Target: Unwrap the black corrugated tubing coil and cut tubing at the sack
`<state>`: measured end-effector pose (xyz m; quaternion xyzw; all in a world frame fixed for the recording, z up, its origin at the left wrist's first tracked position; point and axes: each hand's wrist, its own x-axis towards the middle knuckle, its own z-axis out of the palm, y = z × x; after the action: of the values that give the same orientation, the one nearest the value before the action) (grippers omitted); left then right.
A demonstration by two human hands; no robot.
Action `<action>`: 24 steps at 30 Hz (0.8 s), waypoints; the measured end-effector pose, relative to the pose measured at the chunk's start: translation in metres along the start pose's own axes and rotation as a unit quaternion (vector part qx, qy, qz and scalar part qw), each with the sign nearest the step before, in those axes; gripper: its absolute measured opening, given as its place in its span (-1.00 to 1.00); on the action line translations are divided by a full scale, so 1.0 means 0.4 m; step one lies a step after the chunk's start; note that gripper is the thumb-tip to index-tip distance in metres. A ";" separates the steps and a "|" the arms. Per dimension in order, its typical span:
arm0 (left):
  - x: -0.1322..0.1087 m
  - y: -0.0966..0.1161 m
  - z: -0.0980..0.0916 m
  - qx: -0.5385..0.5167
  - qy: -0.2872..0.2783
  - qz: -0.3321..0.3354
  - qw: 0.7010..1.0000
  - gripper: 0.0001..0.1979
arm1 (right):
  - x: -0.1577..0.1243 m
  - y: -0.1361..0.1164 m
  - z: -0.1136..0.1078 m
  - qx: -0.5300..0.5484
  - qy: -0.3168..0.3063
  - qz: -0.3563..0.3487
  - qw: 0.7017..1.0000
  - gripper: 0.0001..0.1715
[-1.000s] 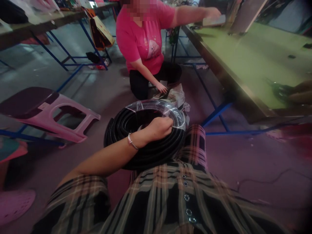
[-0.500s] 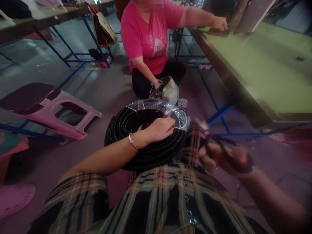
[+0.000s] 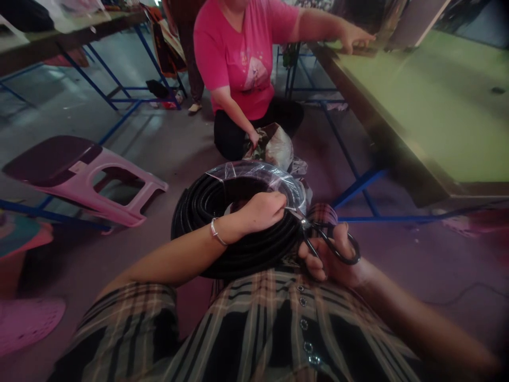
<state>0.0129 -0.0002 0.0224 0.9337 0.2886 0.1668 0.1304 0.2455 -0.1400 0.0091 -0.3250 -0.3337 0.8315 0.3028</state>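
Observation:
A coil of black corrugated tubing (image 3: 199,207) rests against my lap, with clear plastic film (image 3: 258,170) wrapped round its far side. My left hand (image 3: 264,211) lies over the coil, its fingers pinched at the edge of the film; I cannot see clearly what is between them. In my right hand (image 3: 334,260) are black-handled scissors (image 3: 308,225), with my fingers and thumb through the loops. The scissors' blades are parted, and their tips reach the film beside my left fingertips.
A person in a pink shirt (image 3: 246,58) sits opposite, one hand on a bag (image 3: 278,146), the other arm over a green-topped table (image 3: 417,101). At left stand a plastic stool (image 3: 123,185) and a blue-legged table (image 3: 79,37). Another person's legs (image 3: 193,63) show behind.
My right hand has swung in leftward with the scissors, bringing the blades up to my left hand. My left hand stays in place. Another person's legs have appeared at the back.

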 end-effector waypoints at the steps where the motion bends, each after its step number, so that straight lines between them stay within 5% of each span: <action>1: 0.000 0.000 0.000 0.001 0.000 -0.001 1.000 -0.88 | 0.003 0.004 0.005 0.006 0.010 -0.004 1.000 0.21; 17: 0.002 0.015 -0.006 -0.061 0.006 -0.059 0.996 -0.93 | 0.050 0.019 0.052 0.052 0.144 -0.133 0.979 -0.10; 20: 0.000 0.009 0.000 -0.100 0.034 -0.103 0.989 -0.95 | 0.032 0.010 0.041 0.053 0.110 -0.123 0.985 -0.04; 24: 0.005 0.000 0.009 -0.166 0.038 -0.133 0.976 -0.91 | 0.009 -0.002 0.030 0.065 -0.009 -0.023 0.998 0.12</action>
<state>0.0158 0.0005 0.0197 0.8455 0.3831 0.2291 0.2932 0.2348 -0.1414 0.0151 -0.2893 -0.2895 0.8469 0.3394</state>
